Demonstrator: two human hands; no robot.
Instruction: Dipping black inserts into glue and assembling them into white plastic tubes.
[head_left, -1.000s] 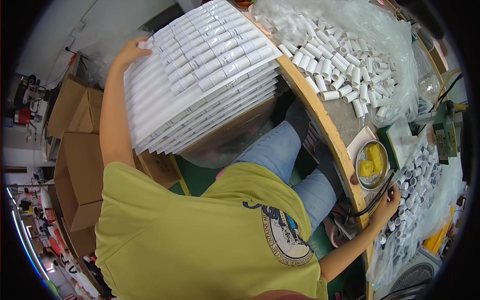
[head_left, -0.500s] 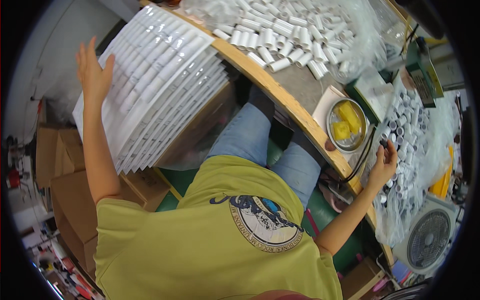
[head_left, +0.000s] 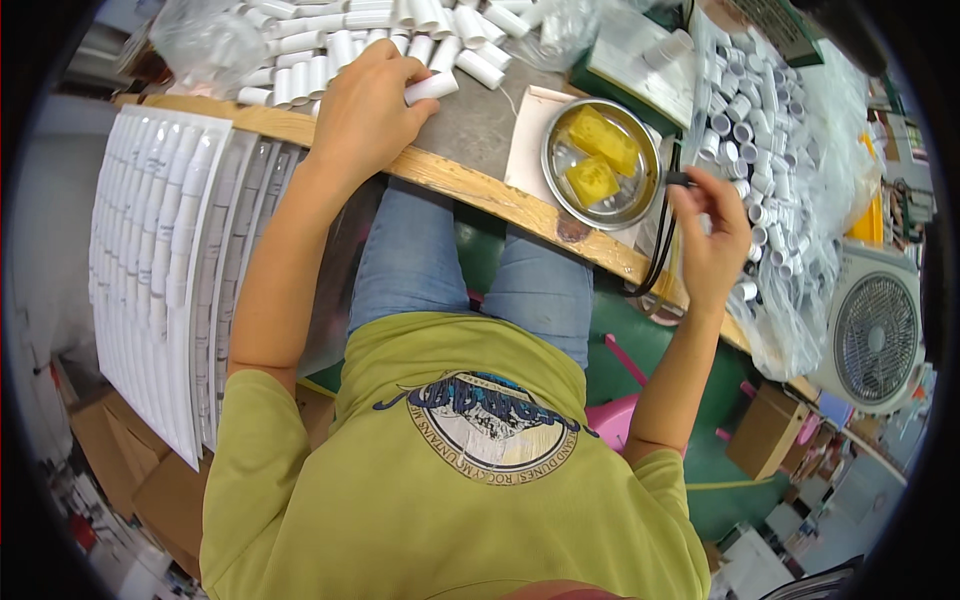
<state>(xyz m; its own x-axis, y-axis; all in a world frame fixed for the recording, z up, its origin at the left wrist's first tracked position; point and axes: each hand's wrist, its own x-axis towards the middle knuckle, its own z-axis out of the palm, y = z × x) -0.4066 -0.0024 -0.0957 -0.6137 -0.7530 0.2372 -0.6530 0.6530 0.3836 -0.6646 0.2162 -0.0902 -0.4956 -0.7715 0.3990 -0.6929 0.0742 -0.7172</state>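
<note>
White tube [head_left: 430, 88] and small dark piece [head_left: 678, 179], unjoined

Left hand [head_left: 365, 112] just inside the wooden bench edge [head_left: 470, 185], thumb and fingers closed on the tube, beside a pile of loose tubes [head_left: 371, 18]. Right hand [head_left: 715, 225], well apart from the left, pinches the dark piece near a metal dish [head_left: 547, 165] of yellow blocks [head_left: 603, 141]; its kind too small to tell

Progress, judged from the layout: filled rows [head_left: 180, 215] already lie in the stacked trays [head_left: 180, 370] at far left; many loose tubes remain on the bench, plus a heap of short pieces [head_left: 743, 131] at right; the held pair not yet brought together
</note>
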